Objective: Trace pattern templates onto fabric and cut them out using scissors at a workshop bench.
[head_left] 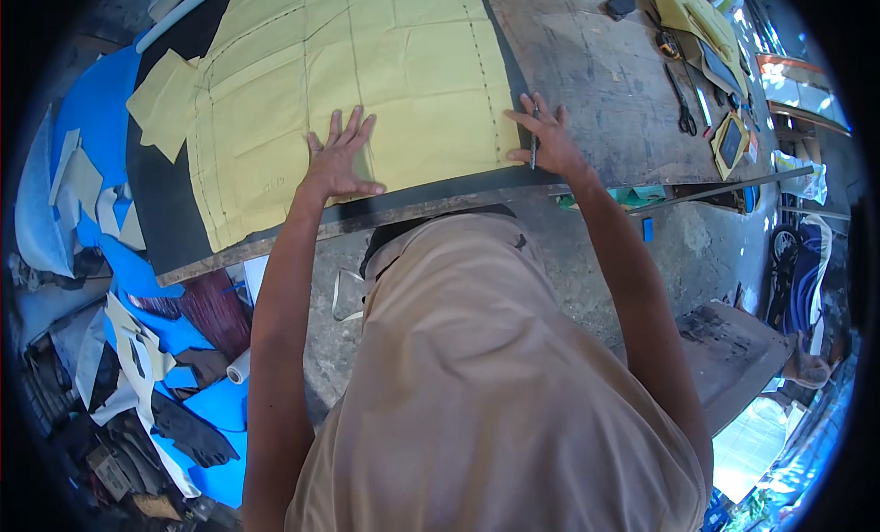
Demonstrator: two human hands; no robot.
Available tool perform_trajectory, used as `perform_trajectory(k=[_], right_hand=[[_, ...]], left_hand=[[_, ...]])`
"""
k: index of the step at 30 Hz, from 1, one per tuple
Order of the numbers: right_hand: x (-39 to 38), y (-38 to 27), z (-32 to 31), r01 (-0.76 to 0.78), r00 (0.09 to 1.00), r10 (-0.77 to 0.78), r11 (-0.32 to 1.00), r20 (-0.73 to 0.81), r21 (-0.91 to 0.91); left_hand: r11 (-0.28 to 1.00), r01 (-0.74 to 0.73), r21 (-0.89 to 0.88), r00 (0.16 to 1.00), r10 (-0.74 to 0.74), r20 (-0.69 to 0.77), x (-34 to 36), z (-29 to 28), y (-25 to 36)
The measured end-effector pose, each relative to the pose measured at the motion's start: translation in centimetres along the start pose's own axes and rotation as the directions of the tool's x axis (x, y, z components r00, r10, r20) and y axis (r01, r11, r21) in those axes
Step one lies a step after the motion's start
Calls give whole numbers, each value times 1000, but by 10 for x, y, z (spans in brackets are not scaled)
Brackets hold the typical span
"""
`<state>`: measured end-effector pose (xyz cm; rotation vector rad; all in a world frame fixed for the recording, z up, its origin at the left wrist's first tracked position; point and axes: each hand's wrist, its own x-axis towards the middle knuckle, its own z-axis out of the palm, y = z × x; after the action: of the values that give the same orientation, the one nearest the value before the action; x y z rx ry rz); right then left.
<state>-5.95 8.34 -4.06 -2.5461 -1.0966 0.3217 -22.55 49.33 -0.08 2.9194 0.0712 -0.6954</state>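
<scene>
A large creased yellow pattern paper (412, 65) marked with dark dashed lines lies on black sheet material (156, 202) on the worktable. My left hand (341, 156) rests on the paper near its lower edge, fingers spread, holding nothing. My right hand (545, 138) is at the paper's right edge with fingers partly spread, holding a slim pen (533, 162) upright between them. A smaller folded yellow piece (156, 106) sticks out at the paper's upper left.
Scissors (684, 106), a tape measure (667, 44), a dark block (620, 5) and stacked yellow scraps (697, 14) lie on the table's right. Blue and pale offcuts (211, 459) are piled at left. A long metal bar (761, 176) projects at right, above a low board (733, 349).
</scene>
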Motion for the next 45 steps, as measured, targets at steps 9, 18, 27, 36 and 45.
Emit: perform_trajectory(k=[9, 18, 27, 36, 45], right_hand=[[6, 0, 3, -62, 998, 62, 998, -26, -5], [6, -3, 2, -59, 998, 59, 998, -17, -4], [7, 0, 6, -66, 998, 67, 998, -19, 24], [6, -5, -2, -77, 997, 78, 997, -29, 20], [102, 121, -86, -407, 709, 489, 872, -508, 272]], left_hand=[[1000, 5, 6, 999, -4, -41, 16, -2, -6], [1000, 17, 1, 1000, -17, -18, 13, -4, -5], [1000, 23, 18, 999, -23, -26, 10, -10, 0], [1000, 16, 16, 1000, -16, -6, 16, -16, 4], [999, 53, -6, 998, -53, 27, 12, -20, 10]])
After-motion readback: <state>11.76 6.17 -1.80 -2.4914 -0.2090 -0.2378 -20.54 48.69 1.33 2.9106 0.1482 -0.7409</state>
